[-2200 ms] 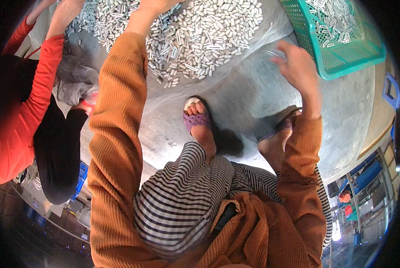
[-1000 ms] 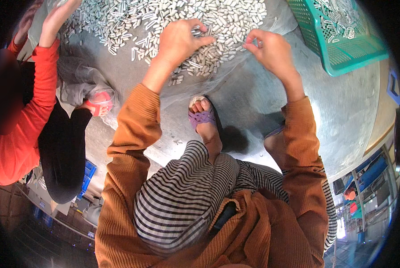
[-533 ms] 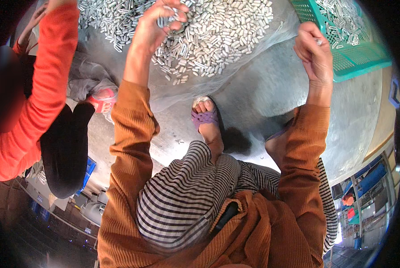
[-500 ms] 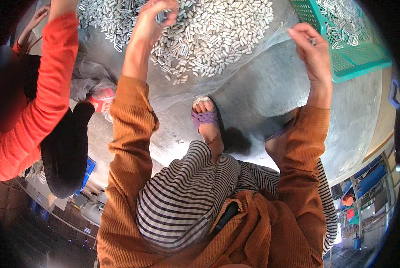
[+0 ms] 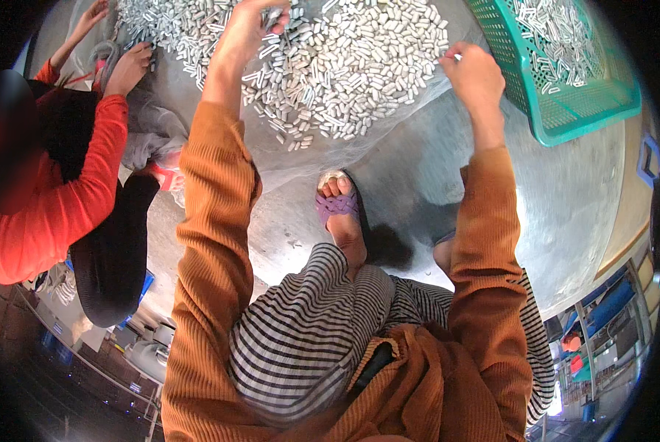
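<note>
- Heap of small silvery metal cylinders [image 5: 330, 66] remains large; green plastic basket [image 5: 566, 118] beside it partly filled.
- Left hand [image 5: 245, 26] pinches pieces; right hand [image 5: 474, 74] pinches one.

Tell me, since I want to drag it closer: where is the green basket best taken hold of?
Probably by the near rim of the green basket, reached from the person's side. That top edge is bare, and the mesh wall beneath offers finger holes. The small silver pieces lie inside, away from the edge. The right hand is nearest.
</note>
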A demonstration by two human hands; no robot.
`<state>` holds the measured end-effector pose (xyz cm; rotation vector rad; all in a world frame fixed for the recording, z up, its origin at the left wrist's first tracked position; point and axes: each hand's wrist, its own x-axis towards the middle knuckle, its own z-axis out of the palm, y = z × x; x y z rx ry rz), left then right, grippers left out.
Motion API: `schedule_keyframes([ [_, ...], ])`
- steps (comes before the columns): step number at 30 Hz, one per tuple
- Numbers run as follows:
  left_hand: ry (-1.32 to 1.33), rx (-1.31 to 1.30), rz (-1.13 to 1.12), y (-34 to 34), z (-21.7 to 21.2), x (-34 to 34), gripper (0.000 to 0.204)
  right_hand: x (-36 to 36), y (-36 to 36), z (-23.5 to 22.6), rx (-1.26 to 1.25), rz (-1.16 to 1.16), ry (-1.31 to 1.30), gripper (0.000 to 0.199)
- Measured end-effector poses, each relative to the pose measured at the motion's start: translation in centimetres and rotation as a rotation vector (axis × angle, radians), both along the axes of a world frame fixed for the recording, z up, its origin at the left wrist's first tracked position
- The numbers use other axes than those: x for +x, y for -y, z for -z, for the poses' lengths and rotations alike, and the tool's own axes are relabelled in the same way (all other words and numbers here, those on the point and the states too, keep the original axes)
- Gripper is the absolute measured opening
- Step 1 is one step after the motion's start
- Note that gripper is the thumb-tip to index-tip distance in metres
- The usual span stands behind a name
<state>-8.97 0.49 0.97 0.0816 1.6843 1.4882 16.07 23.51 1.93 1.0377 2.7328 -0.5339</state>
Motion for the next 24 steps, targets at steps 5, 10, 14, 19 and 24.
schedule_keyframes([
  [5, -0.249, -0.253, 0.258, 2.7, -0.7, 5.1, 0.029, 2.5, -0.9, -2.2, -0.619, 0.125, -0.724, 0.016],
  [10, -0.922, -0.754, 0.596, 1.6, -0.9, 12.4, 0.044, 3.8, -1.8, -6.8, -0.31, 0.146, -0.867, 0.019],
  [14, -0.87, -0.643, 0.567, 2.1, -0.8, 12.7, 0.038, 5.1, -2.2, -10.3, -1.059, 0.305, -1.25, 0.02],
  [19, -0.37, -0.281, 0.359, 4.6, -3.9, 9.6, 0.031, 2.2, 0.9, -11.6, -1.519, 0.287, -1.142, 0.025],
  [24, -0.247, -0.288, 0.171, 8.4, -4.4, 7.2, 0.015, -2.3, 8.1, -2.2, -0.512, -0.196, -0.492, 0.024],
])
